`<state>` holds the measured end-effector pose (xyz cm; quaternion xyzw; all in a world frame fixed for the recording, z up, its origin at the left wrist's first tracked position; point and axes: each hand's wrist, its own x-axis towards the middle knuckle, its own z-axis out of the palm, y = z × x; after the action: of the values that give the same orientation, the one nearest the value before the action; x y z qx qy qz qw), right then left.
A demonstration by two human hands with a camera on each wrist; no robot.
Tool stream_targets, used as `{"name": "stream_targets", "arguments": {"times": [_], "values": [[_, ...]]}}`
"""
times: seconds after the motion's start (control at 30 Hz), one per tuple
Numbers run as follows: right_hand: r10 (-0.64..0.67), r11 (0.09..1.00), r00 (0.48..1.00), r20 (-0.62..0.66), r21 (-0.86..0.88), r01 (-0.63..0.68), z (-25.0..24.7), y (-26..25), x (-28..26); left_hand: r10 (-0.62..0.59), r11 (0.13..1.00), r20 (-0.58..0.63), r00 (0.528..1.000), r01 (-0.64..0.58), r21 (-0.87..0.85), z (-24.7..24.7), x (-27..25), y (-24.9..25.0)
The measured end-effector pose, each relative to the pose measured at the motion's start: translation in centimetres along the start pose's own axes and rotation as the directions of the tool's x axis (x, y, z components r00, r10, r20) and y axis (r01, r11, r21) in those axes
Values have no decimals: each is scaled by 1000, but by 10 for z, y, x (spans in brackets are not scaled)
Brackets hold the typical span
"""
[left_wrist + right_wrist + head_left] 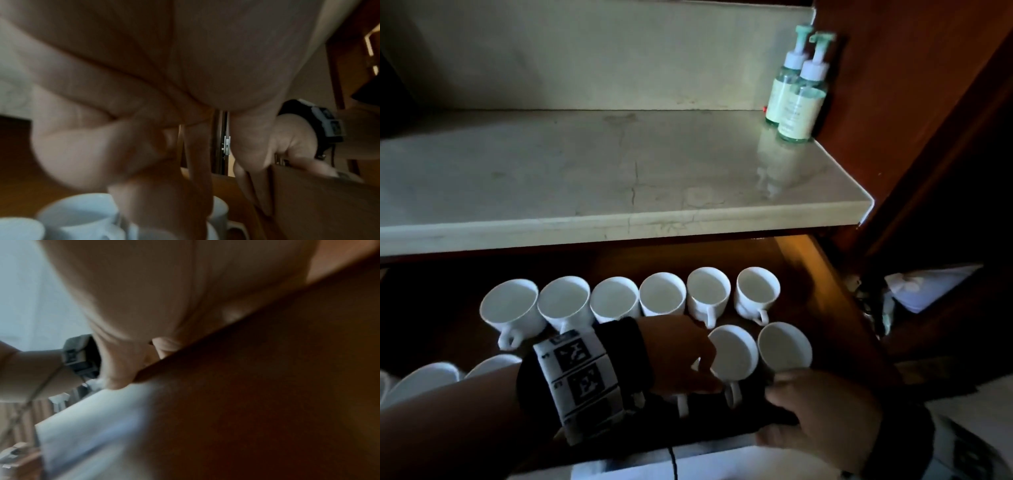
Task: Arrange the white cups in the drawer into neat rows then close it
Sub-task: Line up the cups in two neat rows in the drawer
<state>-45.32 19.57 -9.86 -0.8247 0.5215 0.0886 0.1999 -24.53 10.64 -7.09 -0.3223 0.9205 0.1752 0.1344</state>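
The left hand (681,353) reaches among the front cups (734,353), its grip hidden. The right hand (822,418) curls over the drawer front (726,411). Pushing now could rattle loose cups together.

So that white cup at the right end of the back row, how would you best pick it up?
By its handle, I'd say. The cup stands upright with the handle pointing toward the drawer's front, so come from the front and pinch the loop. Neighbours crowd its left side.
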Motion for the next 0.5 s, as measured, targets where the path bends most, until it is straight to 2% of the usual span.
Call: {"name": "stream_targets", "arguments": {"times": [0.1, 0.2, 0.27, 0.37, 0.43, 0.5], "values": [[-77, 996, 996, -54, -51, 74, 11, -18, 11, -87, 996, 15, 996, 87, 15, -1, -16, -4], [-45, 996, 991, -123, -81, 35, 17, -36, 19, -152, 988, -17, 988, 152, 12, -9, -35, -11], [-11, 994, 977, -215, -108, -13, 23, -47, 23, -153, 988, -57, 987, 153, -2, -17, -49, -16], [-31, 991, 968, -250, -131, -2, 27, -68, 35, -146, 989, -80, 986, 145, -10, -20, -74, -19], [-77, 988, 960, -269, -151, 37, 29, -81, 44, -151, 988, -41, 988, 151, -1, -7, -94, -21], [-65, 988, 967, -247, -154, 27, 30, -91, 53, -159, 986, 26, 987, 160, -39, 11, -113, -26]]}}
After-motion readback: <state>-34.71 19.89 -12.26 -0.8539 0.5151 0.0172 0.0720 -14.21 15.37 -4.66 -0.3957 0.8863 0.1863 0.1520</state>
